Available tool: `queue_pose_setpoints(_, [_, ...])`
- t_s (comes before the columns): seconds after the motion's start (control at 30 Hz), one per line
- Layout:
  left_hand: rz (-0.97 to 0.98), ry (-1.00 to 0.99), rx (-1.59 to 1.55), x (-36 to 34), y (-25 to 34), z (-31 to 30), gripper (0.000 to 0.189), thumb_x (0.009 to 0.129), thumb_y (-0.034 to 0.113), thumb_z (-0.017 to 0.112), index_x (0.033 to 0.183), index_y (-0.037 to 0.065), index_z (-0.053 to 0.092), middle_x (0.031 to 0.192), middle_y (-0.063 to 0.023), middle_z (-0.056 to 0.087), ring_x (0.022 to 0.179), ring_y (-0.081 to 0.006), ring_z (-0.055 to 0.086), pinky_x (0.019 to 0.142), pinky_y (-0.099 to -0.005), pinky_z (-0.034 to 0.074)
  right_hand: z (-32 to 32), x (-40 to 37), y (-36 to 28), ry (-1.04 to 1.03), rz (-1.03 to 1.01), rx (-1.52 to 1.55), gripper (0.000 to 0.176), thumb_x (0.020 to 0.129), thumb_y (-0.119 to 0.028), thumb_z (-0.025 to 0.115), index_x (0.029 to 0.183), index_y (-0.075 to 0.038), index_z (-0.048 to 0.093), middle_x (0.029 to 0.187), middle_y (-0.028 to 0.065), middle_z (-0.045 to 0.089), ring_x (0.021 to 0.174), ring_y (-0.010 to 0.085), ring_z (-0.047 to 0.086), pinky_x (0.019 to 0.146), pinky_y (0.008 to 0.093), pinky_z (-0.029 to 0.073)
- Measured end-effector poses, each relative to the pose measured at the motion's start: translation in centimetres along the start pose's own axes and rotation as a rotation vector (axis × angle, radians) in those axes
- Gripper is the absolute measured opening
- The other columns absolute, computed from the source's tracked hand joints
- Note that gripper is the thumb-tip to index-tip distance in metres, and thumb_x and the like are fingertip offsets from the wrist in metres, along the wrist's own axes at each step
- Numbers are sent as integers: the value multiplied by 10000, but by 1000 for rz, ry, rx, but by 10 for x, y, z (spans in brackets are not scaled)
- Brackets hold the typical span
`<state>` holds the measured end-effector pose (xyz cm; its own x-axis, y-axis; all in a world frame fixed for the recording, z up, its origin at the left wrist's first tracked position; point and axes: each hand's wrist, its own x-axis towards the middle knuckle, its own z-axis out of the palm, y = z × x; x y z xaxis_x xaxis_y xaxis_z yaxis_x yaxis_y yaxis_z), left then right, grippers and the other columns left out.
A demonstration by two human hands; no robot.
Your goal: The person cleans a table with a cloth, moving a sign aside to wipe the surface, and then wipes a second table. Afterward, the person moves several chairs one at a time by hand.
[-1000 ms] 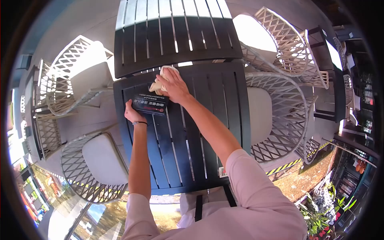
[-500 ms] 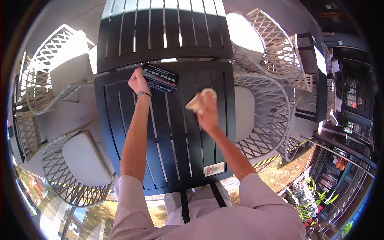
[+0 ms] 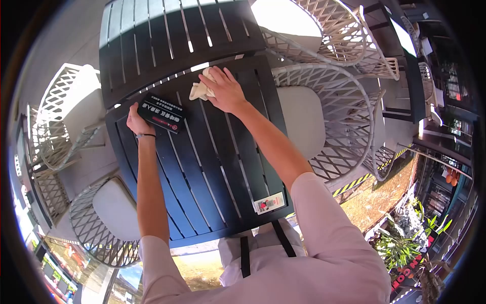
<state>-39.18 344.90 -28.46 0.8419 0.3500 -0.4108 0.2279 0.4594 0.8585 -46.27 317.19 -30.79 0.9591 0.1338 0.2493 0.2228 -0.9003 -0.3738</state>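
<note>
A black table sign (image 3: 164, 112) with white lettering and a red mark is tilted over the left part of the dark slatted table (image 3: 215, 190). My left hand (image 3: 135, 120) grips the sign at its left end, fingers partly hidden behind it. Near the table's far edge, my right hand (image 3: 226, 90) presses a cream cloth (image 3: 200, 91) against the slats, its fingers bent over the cloth. The cloth is bunched up and pokes out to the left of the palm.
A printed card (image 3: 269, 203) lies at the table's near right corner. A second slatted table (image 3: 167, 45) adjoins the far side. Woven chairs with pale cushions stand left (image 3: 115, 207) and right (image 3: 301, 119). Plants (image 3: 390, 243) grow at lower right.
My right hand has carried the cloth from the table's right side to the far middle. The sign in my left hand has turned so its lettered face shows more. The view has shifted.
</note>
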Motion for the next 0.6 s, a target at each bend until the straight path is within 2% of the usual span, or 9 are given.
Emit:
queue_pose_setpoints(0.07, [-11, -28, 48, -6, -5, -1, 132, 867, 134, 624, 805, 19, 642, 757, -40, 640, 670, -164, 635, 620, -293, 517, -14, -11, 12, -35, 36, 8, 689, 728, -165, 754, 1371, -181, 507, 1343, 101, 482, 1337, 271, 413, 1144, 441, 301])
queue_pose_setpoints(0.17, [-44, -72, 70, -12, -17, 9, 115, 881, 141, 633, 819, 45, 650, 755, -21, 636, 677, -145, 627, 624, -283, 509, -31, -49, 70, 133, 365, -98, 715, 703, -70, 733, 1378, -132, 504, 1373, 145, 472, 1348, 335, 395, 1141, 458, 302])
queue_pose_setpoints(0.23, [-71, -117, 26, -22, -32, 31, 117, 889, 141, 631, 829, 43, 653, 766, -18, 639, 689, -142, 628, 628, -284, 508, -57, -85, 73, 1, 176, -92, 729, 697, -43, 715, 1388, -110, 493, 1384, 158, 458, 1351, 374, 378, 1139, 478, 301])
queue_pose_setpoints(0.3, [-121, -199, 14, -20, -55, 46, 125, 899, 145, 628, 866, 31, 667, 823, -27, 662, 753, -145, 638, 688, -282, 509, -66, -139, 53, -63, 185, 27, 747, 697, -15, 696, 1403, -137, 485, 1436, 159, 410, 1384, 382, 335, 1141, 508, 285])
queue_pose_setpoints(0.4, [-107, -257, 44, -7, -86, 69, 144, 902, 149, 633, 907, 19, 696, 877, -27, 683, 834, -125, 621, 756, -266, 479, -86, -232, -6, -183, 374, 14, 819, 700, -10, 690, 1456, -165, 418, 1466, 157, 379, 1417, 374, 288, 1152, 511, 255])
queue_pose_setpoints(0.5, [-133, -357, 87, -16, -91, 85, 153, 900, 157, 642, 907, 19, 708, 884, -14, 682, 845, -113, 607, 761, -259, 462, -106, -320, -56, -319, 483, 4, 842, 701, -31, 690, 1476, -154, 387, 1472, 198, 352, 1418, 387, 276, 1151, 523, 241])
queue_pose_setpoints(0.6, [19, -366, 280, -6, -111, 81, 239, 909, 219, 654, 964, -1, 726, 916, 4, 684, 841, -82, 577, 770, -239, 443, -111, -357, -73, -347, 542, 77, 820, 727, -51, 676, 1481, -134, 367, 1469, 239, 323, 1415, 411, 266, 1152, 542, 233])
